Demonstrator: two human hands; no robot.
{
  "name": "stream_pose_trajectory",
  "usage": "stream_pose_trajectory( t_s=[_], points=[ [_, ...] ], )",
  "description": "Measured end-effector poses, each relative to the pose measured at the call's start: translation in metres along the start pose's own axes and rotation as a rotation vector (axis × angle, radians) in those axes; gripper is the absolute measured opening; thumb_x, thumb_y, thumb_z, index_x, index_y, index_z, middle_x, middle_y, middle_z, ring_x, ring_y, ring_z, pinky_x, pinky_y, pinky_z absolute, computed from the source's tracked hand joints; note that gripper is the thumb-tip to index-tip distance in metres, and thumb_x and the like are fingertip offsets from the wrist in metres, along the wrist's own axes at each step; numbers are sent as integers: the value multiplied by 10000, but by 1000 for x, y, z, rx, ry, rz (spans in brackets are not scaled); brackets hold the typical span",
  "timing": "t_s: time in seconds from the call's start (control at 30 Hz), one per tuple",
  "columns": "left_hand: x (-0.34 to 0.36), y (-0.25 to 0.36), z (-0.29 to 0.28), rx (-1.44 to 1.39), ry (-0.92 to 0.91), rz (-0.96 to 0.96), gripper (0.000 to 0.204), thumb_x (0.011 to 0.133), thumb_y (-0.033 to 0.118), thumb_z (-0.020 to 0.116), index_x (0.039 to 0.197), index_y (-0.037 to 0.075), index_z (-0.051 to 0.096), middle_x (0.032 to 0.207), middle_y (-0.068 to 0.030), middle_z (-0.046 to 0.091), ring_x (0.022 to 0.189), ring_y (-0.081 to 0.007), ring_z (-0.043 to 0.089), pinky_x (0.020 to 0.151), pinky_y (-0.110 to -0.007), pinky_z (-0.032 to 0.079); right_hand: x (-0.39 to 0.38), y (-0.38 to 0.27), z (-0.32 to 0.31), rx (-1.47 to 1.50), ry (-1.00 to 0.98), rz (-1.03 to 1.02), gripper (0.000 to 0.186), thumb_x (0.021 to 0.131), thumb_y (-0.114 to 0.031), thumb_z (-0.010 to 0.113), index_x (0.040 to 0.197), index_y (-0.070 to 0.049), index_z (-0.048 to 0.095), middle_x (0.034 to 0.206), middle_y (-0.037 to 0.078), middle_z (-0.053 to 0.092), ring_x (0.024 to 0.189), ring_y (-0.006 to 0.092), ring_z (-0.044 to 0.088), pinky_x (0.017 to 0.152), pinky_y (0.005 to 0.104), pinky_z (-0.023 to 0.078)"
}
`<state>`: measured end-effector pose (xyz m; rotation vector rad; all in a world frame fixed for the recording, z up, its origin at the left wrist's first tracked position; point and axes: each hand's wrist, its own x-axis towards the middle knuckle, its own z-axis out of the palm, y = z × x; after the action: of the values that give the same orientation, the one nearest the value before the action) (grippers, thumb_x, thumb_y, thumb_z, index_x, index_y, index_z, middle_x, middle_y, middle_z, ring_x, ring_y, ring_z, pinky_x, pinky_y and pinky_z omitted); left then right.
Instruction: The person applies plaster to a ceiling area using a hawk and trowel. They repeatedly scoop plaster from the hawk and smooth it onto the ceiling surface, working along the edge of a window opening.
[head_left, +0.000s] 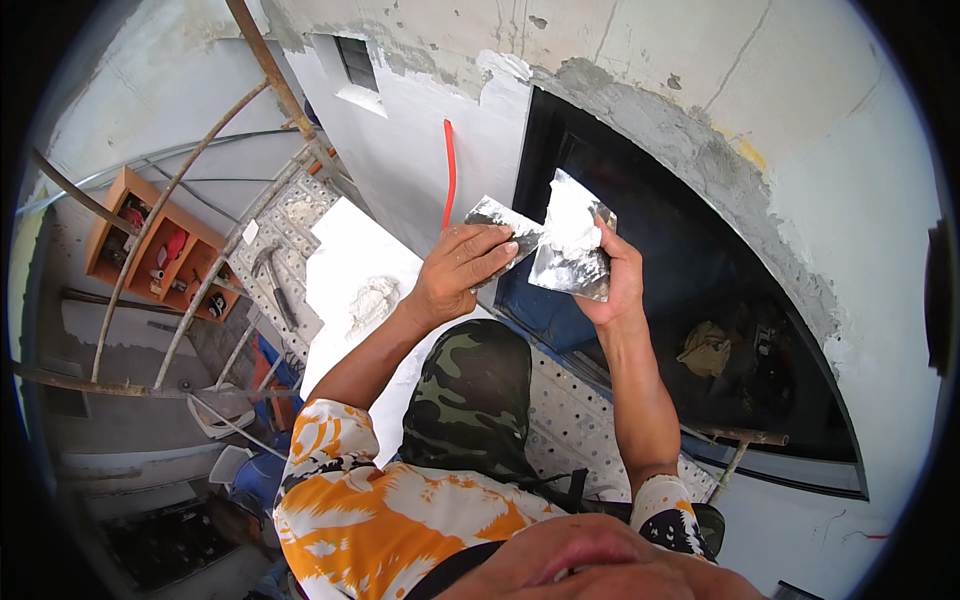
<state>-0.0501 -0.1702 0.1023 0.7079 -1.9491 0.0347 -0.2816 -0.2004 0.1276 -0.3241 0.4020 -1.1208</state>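
My left hand (460, 265) grips a small metal scraper blade (492, 217) smeared with white paste, held at a tilt near the middle of the view. My right hand (615, 270) holds a wider metal putty blade (560, 268) loaded with white paste (571, 212). The two blades meet or nearly meet at their inner edges; I cannot tell if they touch. Below and left of my hands, a white board (333, 262) bears a mound of white paste (372, 305).
Perforated scaffold planks (565, 410) lie around me, with a hammer (275, 285) on the left one. Metal scaffold bars (200, 310) cross the left side. A dark window (700, 300), a patchy plastered wall (820, 150) and a red tube (450, 170) are ahead and right. An orange shelf box (150, 260) sits lower left.
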Motion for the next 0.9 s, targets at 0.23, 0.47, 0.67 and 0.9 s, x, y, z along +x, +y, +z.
stream_pose_trajectory(
  t_s=[0.23, 0.47, 0.67, 0.9],
  points=[
    [28, -2, 10, -976, 538, -973, 302, 1048, 238, 454, 1133, -20, 587, 1026, -99, 677, 878, -186, 673, 832, -328, 541, -31, -43, 12, -108, 85, -287, 390, 1029, -305, 472, 1291, -23, 533, 1217, 96, 638, 1078, 242, 643, 963, 413, 501],
    [93, 53, 26, -1400, 437, -1515, 264, 1027, 194, 440, 1165, 9, 568, 1055, -102, 659, 941, -221, 679, 838, -387, 567, -72, -38, 41, -805, -103, -937, 513, 1038, -373, 464, 1358, 28, 451, 1277, 101, 566, 1151, 214, 567, 1000, 373, 440],
    [105, 79, 24, -1576, 169, -1558, 375, 1055, 253, 330, 1256, -2, 518, 1149, -164, 637, 1043, -280, 654, 927, -450, 537, -103, -24, 36, -1552, -196, -993, 529, 802, 1, 685, 1312, -118, 609, 1212, 186, 503, 1088, 354, 510, 934, 389, 442],
    [91, 84, 37, -1564, 185, -1567, 383, 1042, 247, 406, 1262, -43, 526, 1177, -196, 643, 1046, -294, 664, 920, -446, 542, -126, -32, 4, -1584, -157, -1022, 567, 783, 68, 640, 1309, -141, 615, 1207, 165, 523, 1091, 350, 523, 939, 414, 438]
  ],
)
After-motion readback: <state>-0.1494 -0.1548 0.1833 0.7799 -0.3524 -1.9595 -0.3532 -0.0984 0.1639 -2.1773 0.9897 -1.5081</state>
